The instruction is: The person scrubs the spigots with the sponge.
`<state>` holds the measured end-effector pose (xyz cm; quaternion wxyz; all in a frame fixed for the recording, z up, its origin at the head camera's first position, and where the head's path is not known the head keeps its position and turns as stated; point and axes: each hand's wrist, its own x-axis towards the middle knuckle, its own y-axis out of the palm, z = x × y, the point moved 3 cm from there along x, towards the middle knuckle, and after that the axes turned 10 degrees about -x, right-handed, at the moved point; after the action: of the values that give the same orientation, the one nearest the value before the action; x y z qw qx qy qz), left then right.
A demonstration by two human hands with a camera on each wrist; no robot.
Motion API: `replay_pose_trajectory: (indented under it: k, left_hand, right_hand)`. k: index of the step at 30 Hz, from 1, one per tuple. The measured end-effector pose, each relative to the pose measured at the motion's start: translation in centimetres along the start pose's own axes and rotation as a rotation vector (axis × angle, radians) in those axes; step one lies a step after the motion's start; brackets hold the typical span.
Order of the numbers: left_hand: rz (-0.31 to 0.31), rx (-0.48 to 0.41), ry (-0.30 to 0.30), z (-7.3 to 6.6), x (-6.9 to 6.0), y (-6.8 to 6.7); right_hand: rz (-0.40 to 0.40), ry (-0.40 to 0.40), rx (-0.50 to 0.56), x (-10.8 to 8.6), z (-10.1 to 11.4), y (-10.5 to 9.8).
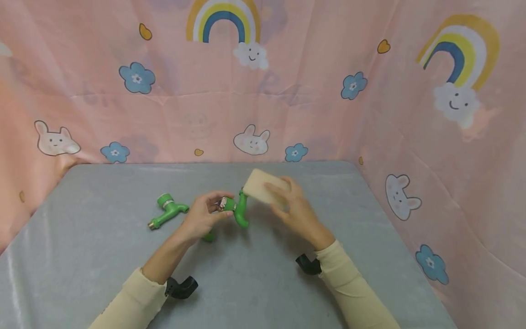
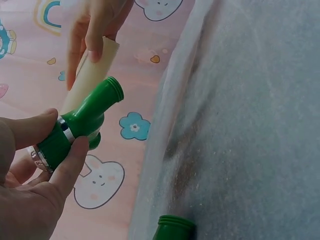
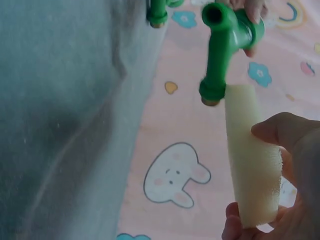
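Above the table my left hand point(image 1: 205, 214) grips a green tap point(image 1: 241, 212) by its round knob end, thumb and fingers around it. A pale cream sponge block point(image 1: 263, 185) is pinched between the thumb and fingers of my right hand point(image 1: 299, 212). In the right wrist view one end of the sponge point(image 3: 250, 160) meets the tap point(image 3: 218, 60) beside its brass-tipped end. The left wrist view has the sponge point(image 2: 90, 75) behind the tap point(image 2: 87, 117), with the silver ring by my left fingers.
A second green tap point(image 1: 169, 211) lies on the grey table point(image 1: 263, 292) to the left. Part of another green piece point(image 1: 209, 237) shows below my left hand. Black curved pieces point(image 1: 182, 288) are at both sleeves. A pink printed curtain point(image 1: 172, 114) stands behind the table and at its sides.
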<state>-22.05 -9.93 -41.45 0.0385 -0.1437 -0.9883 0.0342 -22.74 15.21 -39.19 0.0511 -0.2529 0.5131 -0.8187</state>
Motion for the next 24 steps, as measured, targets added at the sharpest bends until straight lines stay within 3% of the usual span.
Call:
replay_pose_trajectory:
  k: [6,15,24]
  left_hand:
    - [-0.007,0.005,-0.002,0.2,0.1,0.2]
    - [0.033,-0.03,0.03,0.1,0.3,0.4]
    - [0.097,-0.055,0.023,0.2,0.1,0.6]
  right_hand:
    - [-0.038,0.021,0.041,0.1,-0.5,-0.8]
    - [0.021,-0.077,0.116,0.1,1.0,0.4]
    - [0.078,0.04,0.121,-0.1,-0.4,0.7]
